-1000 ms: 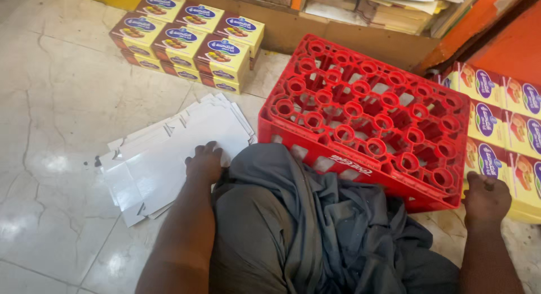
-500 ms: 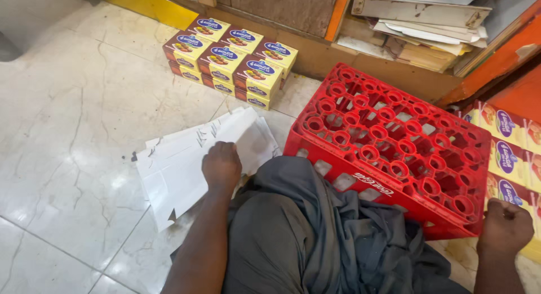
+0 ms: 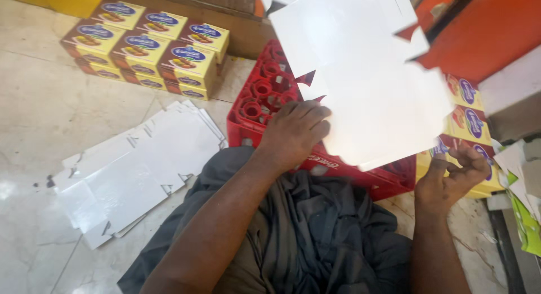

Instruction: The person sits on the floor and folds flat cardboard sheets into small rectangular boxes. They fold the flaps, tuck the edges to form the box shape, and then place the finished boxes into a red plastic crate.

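— Held up over the red crate (image 3: 265,111): a flat white carton blank (image 3: 360,80), white face to the camera, long axis slanting from the upper left down to the lower right.

— Gripped how?

— Left hand (image 3: 296,133) clamped on the blank's left edge, fingers (image 3: 307,116) curled across the white face, most of the sheet spreading up and to the right of that grip. Right hand (image 3: 451,178) under the lower right corner, fingers bent and loosely parted; cannot tell whether actually touching the card.

— And the crate?

— Red plastic, round cells, those in view empty, much of it hidden behind the sheet. Standing on the tiled floor (image 3: 45,102) against the grey-clad lap (image 3: 315,232).

— Anything else on that floor?

— A loose pile of flat white blanks (image 3: 135,170) just left of the lap. Stacked yellow-and-brown printed boxes (image 3: 152,49) toward the far left corner, more printed boxes (image 3: 468,111) at the right beyond the crate, partly covered by the sheet.
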